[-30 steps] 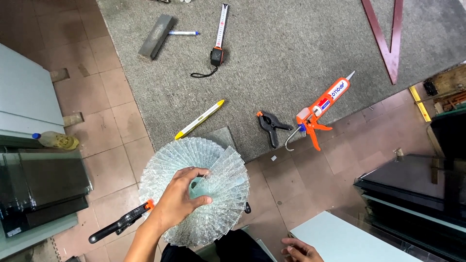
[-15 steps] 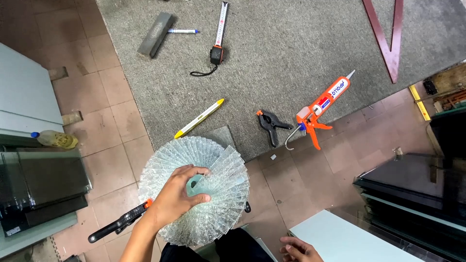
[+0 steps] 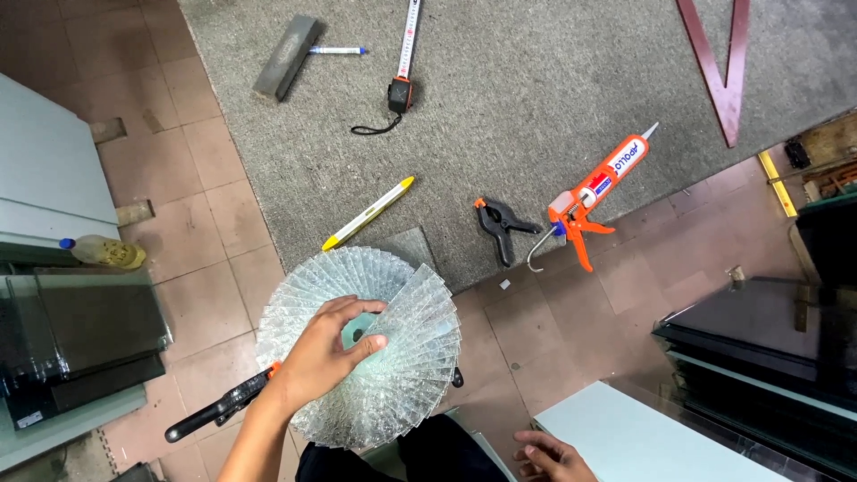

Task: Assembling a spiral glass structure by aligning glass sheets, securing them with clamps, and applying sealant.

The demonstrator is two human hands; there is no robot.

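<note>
A round fan of several clear textured glass strips (image 3: 402, 357) lies spread out below me, over the tiled floor. My left hand (image 3: 326, 353) rests on its centre, fingers curled onto the strips near the hub. My right hand (image 3: 549, 457) sits at the bottom edge with fingers apart, holding nothing, beside a pale sheet (image 3: 643, 437). A black and orange clamp (image 3: 219, 409) pokes out from under the fan on the left.
On the grey carpet (image 3: 500, 107) lie a yellow level (image 3: 368, 214), a black spring clamp (image 3: 500, 228), an orange caulking gun (image 3: 594, 196), a tape measure (image 3: 402, 85), a grey block (image 3: 286, 58) and a pen (image 3: 337, 51). Dark glass panels (image 3: 759, 348) stand right, dark panes (image 3: 89, 330) and a bottle (image 3: 103, 253) left.
My left hand's fingers have shifted slightly on the fan's centre; the fan stays in place. Everything else is unchanged.
</note>
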